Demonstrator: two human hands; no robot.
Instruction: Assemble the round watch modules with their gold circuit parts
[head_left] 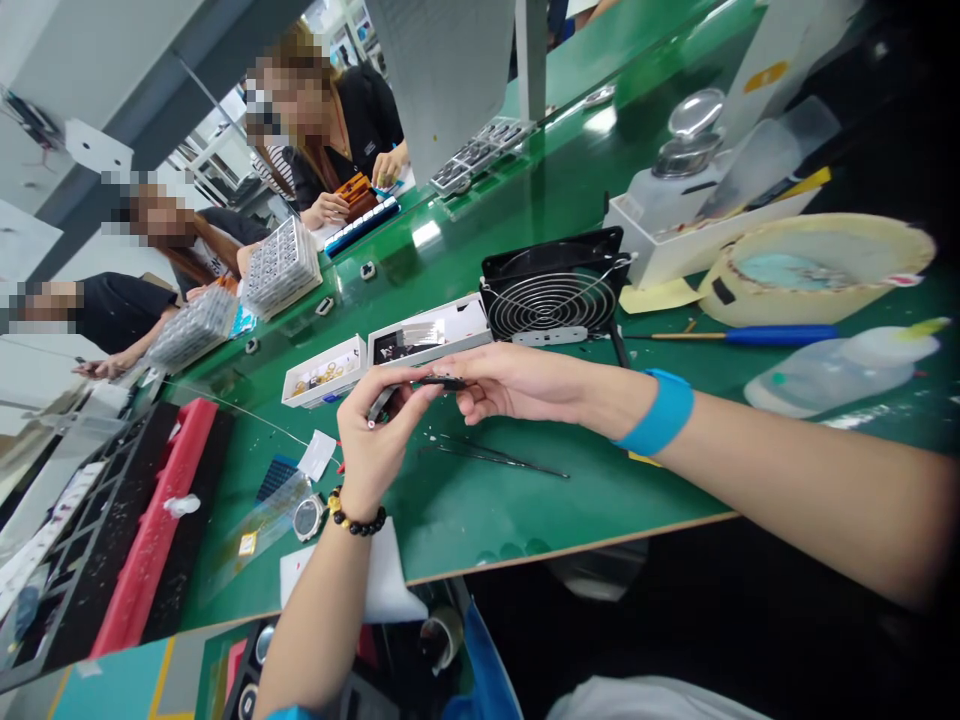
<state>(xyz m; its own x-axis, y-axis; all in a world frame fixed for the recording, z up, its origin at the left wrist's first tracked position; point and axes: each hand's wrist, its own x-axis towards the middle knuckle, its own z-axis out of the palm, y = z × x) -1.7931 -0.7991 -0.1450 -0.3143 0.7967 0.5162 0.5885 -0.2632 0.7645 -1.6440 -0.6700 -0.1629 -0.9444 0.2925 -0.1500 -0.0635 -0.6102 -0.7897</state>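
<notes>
My left hand (pixel 379 425) is closed around a small dark part with a curved metallic edge (pixel 382 403), which looks like a watch case. My right hand (pixel 510 385) meets it from the right, with thumb and fingers pinching the flat black end (pixel 444 382) of what seems to be the same piece. Fingers cover much of it, so its full shape is hidden. Below the hands, thin dark tweezers (pixel 502 458) lie on the green bench (pixel 465 525). A round silver watch (pixel 308 517) rests left of my left wrist, near a white cloth (pixel 390 575).
Behind my hands stand a white box of yellow rings (pixel 326 372), a longer white box (pixel 457 325) and a black fan (pixel 555 285). At right are a blue-handled screwdriver (pixel 780 335), a squeeze bottle (pixel 840 370) and a round tub (pixel 817 235). Co-workers sit across, near stacked trays (pixel 281 265).
</notes>
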